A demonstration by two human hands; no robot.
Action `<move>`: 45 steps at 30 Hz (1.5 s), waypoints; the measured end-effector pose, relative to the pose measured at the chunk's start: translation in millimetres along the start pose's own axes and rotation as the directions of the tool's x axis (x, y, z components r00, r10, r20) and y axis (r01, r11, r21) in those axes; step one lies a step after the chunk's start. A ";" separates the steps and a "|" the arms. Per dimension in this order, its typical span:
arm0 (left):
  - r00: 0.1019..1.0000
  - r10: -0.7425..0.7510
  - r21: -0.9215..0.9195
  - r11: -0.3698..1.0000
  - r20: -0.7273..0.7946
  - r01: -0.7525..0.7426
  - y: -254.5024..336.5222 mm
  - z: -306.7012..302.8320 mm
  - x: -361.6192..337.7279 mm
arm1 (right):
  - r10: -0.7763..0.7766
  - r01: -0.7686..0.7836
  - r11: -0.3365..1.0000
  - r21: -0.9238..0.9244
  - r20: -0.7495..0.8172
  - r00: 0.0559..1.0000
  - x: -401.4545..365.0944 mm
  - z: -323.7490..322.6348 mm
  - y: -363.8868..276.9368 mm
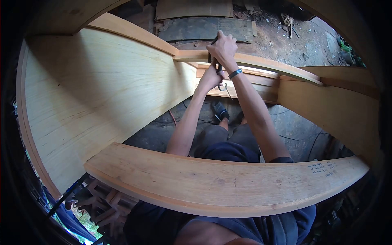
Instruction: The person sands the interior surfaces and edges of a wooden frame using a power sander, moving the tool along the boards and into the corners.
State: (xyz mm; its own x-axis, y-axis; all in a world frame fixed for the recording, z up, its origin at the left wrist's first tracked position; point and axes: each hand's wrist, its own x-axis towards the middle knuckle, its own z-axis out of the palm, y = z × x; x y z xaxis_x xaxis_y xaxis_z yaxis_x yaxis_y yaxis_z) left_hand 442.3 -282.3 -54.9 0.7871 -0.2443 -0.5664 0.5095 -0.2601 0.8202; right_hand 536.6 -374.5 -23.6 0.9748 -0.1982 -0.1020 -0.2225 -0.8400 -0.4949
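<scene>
My right hand [224,45], with a dark band on its wrist, is closed over the top of a dark metal clamp-like tool [210,54] at the far wooden rail [261,64]. Just below, my left hand [210,78] is wrapped around the lower part of the same tool. A curved metal end [222,87] sticks out beneath my left fingers. My hands hide most of the tool, so its exact kind and its grip on the rail cannot be made out.
A wide plywood panel [102,85] stands on the left, another panel [330,106] on the right. A thick plank [228,183] with pencil marks crosses in front of my body. Cables [314,143] lie on the dark floor. Boards [204,29] rest on the ground beyond.
</scene>
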 end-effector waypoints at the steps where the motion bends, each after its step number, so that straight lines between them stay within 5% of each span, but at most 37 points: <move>1: 1.000 0.007 0.017 1.000 0.015 -0.007 2.8 5.0 0.6 | 0.010 -0.010 1.000 0.007 -0.005 1.000 0.0 -1.2 5.5; 12: 0.998 -0.048 -0.037 0.998 -0.038 0.047 -2.8 -23.1 -12.2 | -0.013 0.014 0.999 0.048 -0.021 1.000 -6.9 17.2 -23.0; 22: 0.999 -0.045 -0.038 0.998 0.021 0.046 10.1 27.0 -12.2 | 0.046 -0.046 0.998 0.036 0.000 0.999 -9.7 -16.8 19.9; 27: 0.995 -0.075 -0.192 0.978 0.060 0.085 9.8 25.1 -9.9 | 0.006 -0.003 0.995 0.096 -0.028 1.000 -8.1 -10.7 23.7; 45: 0.998 -0.019 -0.054 0.998 0.065 0.022 34.8 223.5 29.6 | 0.078 -0.078 0.997 -0.014 0.012 0.997 8.2 -121.4 195.3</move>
State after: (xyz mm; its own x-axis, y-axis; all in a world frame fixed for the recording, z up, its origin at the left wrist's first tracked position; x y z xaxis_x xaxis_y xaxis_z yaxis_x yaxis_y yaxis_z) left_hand 405.6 -507.4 -61.1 0.7532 -0.2995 -0.5857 0.5450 -0.2146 0.8105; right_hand 499.7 -601.5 -16.3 0.9545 -0.2574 -0.1503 -0.2981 -0.8290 -0.4732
